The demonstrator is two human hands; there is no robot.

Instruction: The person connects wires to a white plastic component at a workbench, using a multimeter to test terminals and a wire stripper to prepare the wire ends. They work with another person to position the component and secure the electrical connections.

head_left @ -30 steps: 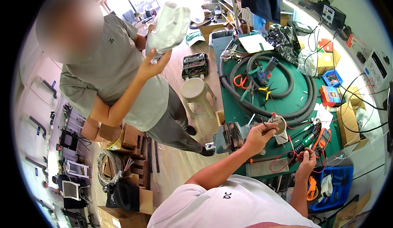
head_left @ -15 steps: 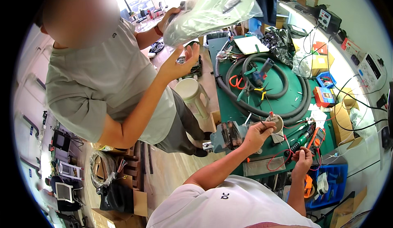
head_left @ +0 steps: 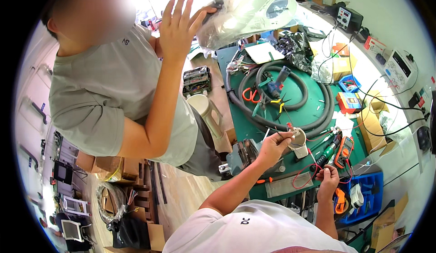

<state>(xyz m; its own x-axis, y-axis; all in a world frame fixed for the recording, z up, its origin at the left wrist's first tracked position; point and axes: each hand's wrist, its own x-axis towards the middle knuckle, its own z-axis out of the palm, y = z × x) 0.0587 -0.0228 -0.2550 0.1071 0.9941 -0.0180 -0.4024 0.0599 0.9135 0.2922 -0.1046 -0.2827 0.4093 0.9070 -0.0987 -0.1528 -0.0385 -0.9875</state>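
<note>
My left hand [head_left: 276, 147] pinches a thin dark wire [head_left: 286, 135] over a small silver-and-white device [head_left: 298, 145] beside a grey bench vise [head_left: 245, 155]. My right hand [head_left: 328, 180] has its fingers closed on something small that I cannot make out, near looping red leads and an orange multimeter [head_left: 344, 152]. A green-handled tool [head_left: 325, 155] lies beside the meter, and a clear flat bag [head_left: 281, 187] is at the mat's near edge. Across from me, a co-worker [head_left: 118, 94] in a grey shirt lifts a plastic-bagged white object [head_left: 254, 12], one hand spread open before it.
The green mat [head_left: 318, 107] carries coiled thick hose [head_left: 322, 116], pliers, orange scissors [head_left: 250, 94] and a drill [head_left: 275, 86]. A stool [head_left: 200, 105] and toolbox [head_left: 195, 80] stand on the floor. Boxes [head_left: 91, 162] are lower left, a blue bin [head_left: 370, 194] lower right.
The co-worker has moved the bagged object up and to the right and raised an open hand. The view has shifted slightly; my hands stay near the same spots on the bench.
</note>
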